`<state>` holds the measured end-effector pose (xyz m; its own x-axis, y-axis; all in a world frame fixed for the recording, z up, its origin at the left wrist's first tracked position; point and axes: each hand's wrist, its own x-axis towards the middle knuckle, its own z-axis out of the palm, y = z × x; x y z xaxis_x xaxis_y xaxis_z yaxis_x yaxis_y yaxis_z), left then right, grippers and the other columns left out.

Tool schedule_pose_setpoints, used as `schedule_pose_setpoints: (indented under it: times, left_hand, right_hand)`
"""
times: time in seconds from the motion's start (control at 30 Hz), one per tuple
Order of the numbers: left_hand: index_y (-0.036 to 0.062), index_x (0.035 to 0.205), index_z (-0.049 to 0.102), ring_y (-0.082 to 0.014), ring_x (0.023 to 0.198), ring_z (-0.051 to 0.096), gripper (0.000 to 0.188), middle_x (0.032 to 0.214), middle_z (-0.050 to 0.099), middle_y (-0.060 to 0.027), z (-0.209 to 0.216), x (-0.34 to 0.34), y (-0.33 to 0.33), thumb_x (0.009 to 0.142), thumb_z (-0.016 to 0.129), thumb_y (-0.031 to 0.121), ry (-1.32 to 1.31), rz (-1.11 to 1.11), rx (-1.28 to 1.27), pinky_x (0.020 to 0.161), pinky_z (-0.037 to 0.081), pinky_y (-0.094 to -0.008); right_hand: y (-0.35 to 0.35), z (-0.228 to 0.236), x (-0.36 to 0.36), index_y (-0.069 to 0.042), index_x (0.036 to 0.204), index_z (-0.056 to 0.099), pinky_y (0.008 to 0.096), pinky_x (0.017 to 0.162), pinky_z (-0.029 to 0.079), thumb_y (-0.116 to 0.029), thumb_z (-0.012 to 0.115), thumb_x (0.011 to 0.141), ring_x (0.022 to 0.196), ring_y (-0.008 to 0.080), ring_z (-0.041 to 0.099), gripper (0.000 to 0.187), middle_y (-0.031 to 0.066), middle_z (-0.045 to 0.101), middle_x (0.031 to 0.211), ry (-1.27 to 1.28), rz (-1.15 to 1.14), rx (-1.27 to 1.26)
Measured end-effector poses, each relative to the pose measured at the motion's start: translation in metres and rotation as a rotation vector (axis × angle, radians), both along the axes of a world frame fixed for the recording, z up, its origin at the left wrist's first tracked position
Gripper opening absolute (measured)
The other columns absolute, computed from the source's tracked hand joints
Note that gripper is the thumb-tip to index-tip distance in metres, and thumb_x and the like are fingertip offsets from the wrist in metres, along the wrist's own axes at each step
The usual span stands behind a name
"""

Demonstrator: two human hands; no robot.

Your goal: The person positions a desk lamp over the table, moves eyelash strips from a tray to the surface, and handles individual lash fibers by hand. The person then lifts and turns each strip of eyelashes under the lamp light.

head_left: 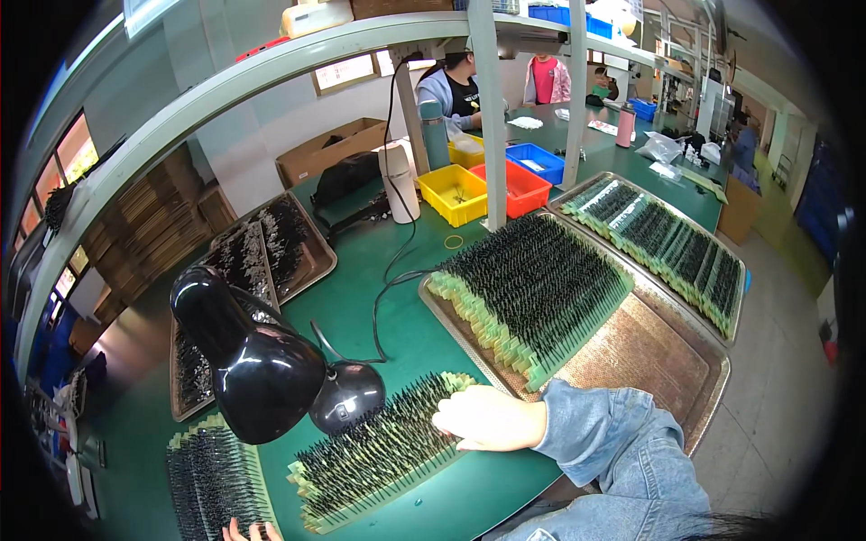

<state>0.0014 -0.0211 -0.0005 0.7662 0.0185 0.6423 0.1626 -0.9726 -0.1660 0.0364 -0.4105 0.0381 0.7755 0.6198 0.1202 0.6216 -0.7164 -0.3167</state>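
Observation:
My right hand [488,417] rests at the right end of a row of pale green strips [374,460] with many thin black pins standing up. Its fingers are drawn together, and whatever lies between them is hidden under the hand. Down at the lower edge, only the fingertips of my left hand [251,530] show; they are apart and touch the near end of another group of pinned green strips [216,478]. A black desk lamp [271,379] hangs its head over the space between the two groups.
A metal tray [663,352] at right holds a large block of pinned strips [532,284]; a second tray [738,311] lies behind it. Trays of dark loose parts [325,264] stand at left. Yellow [456,209], red [525,200] and blue [544,176] bins sit beyond the lamp cable [377,311].

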Motion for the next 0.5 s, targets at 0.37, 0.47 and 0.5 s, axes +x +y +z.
schedule_pose_setpoints:
  times: [0.37,0.47,0.5]
  left_hand:
    - [0.0081,0.090,0.056,-0.0299,0.080,0.051,0.033,0.088,0.055,-0.0140,0.012,-0.006,-0.033,0.062,0.066,0.025,0.209,-0.402,-0.533,0.073,0.040,-0.0406]
    - [0.0058,0.084,0.056,-0.0309,0.075,0.051,0.032,0.080,0.054,-0.0150,0.018,-0.005,-0.056,0.058,0.070,0.018,0.595,-0.435,-0.434,0.069,0.041,-0.0405]
    - [0.0060,0.083,0.055,-0.0313,0.074,0.051,0.031,0.079,0.054,-0.0145,0.010,-0.006,-0.057,0.058,0.070,0.016,0.495,-0.471,-0.441,0.068,0.041,-0.0404]
  right_hand:
    - [0.004,-0.011,-0.006,0.000,0.092,0.043,0.0337,0.061,0.045,-0.003,0.051,0.065,0.074,0.0255,0.052,0.028,0.0120,0.047,0.084,-0.133,-0.077,-0.084]
    - [0.005,-0.011,-0.006,0.000,0.092,0.043,0.0332,0.061,0.045,-0.004,0.051,0.066,0.073,0.0257,0.052,0.028,0.0125,0.047,0.082,-0.125,-0.081,-0.073]
    - [0.005,-0.011,-0.007,0.000,0.092,0.043,0.0332,0.061,0.045,-0.004,0.051,0.066,0.073,0.0257,0.052,0.028,0.0125,0.047,0.082,-0.124,-0.081,-0.073]
